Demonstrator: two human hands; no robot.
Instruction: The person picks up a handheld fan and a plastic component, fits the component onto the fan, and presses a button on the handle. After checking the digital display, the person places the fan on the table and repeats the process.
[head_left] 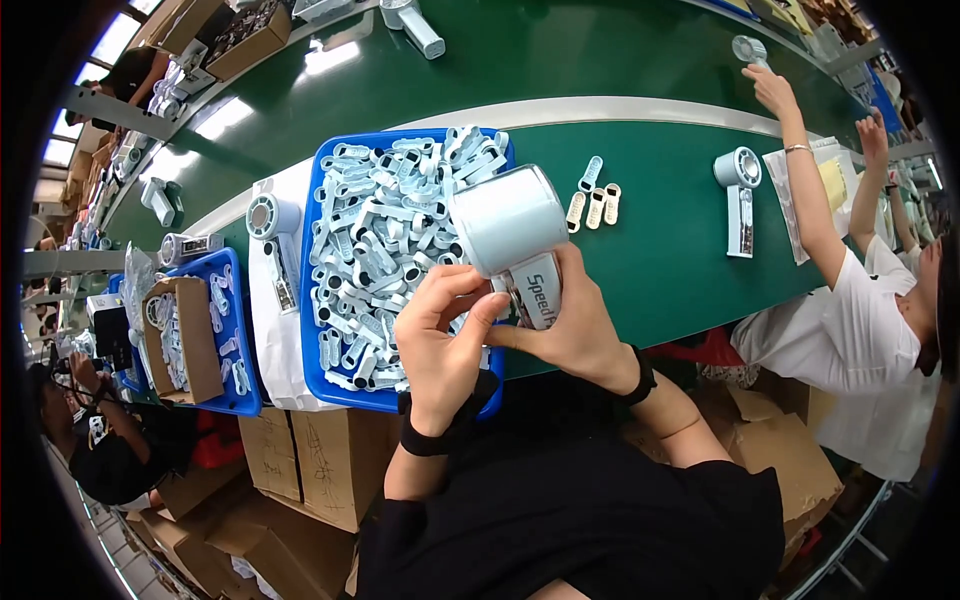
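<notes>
A light blue handheld fan (pixel 508 222) is tilted in front of me, its round head up and toward the left. My right hand (pixel 572 338) is wrapped round its handle, where part of the inside shows. My left hand (pixel 445 340) is closed in a pinch against the handle's left side; whatever lies between its fingertips is hidden. Beneath and left of the hands is a blue tray (pixel 312 345) heaped with small light blue plastic pieces (pixel 375 245), each with dark spots. On the green table right of the fan lie several beige pieces (pixel 596 208) and one light blue piece (pixel 591 172).
Another fan (pixel 272 235) lies on white sheeting left of the tray, and one (pixel 740 200) on the right. A second blue tray (pixel 240 345) holds a cardboard box (pixel 196 345). Beyond a pale rail runs a green belt (pixel 590 60). Co-workers sit both sides; one's hand (pixel 770 90) reaches a fan.
</notes>
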